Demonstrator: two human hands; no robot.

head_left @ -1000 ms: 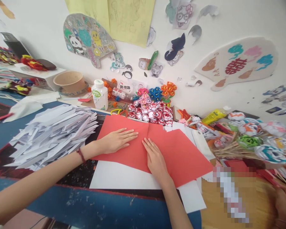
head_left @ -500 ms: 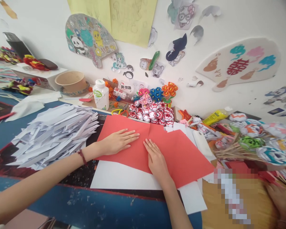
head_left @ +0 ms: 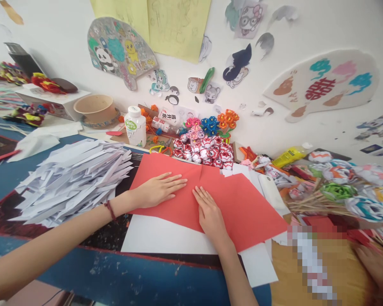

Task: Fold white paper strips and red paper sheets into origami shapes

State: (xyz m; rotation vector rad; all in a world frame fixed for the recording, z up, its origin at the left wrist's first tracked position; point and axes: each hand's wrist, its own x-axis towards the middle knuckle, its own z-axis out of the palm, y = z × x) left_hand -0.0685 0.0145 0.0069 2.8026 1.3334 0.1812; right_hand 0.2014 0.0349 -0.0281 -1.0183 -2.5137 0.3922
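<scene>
Red paper (head_left: 242,208) lies across the table in front of me, with a crease running down near its middle. My left hand (head_left: 158,190) rests flat on its left part, palm down, fingers stretched to the right. Just right of the crease, my right hand (head_left: 210,214) lies on the same paper with its fingers extended up and left. Neither hand grips anything. Beneath the red paper, white paper (head_left: 166,236) sticks out toward me. A large heap of folded white paper strips (head_left: 73,178) lies to the left of my left hand.
Behind the paper stand a white bottle (head_left: 135,127) and a bunch of red-and-white paper flowers (head_left: 207,151). A clay-coloured bowl (head_left: 94,108) is farther left. At right lie a yellow bottle (head_left: 290,155) and stemmed paper flowers (head_left: 368,208); another person's hand (head_left: 375,263) shows at the edge.
Hardly anything differs. Both my hands stay flat on the red paper, and the view has shifted very slightly.
</scene>
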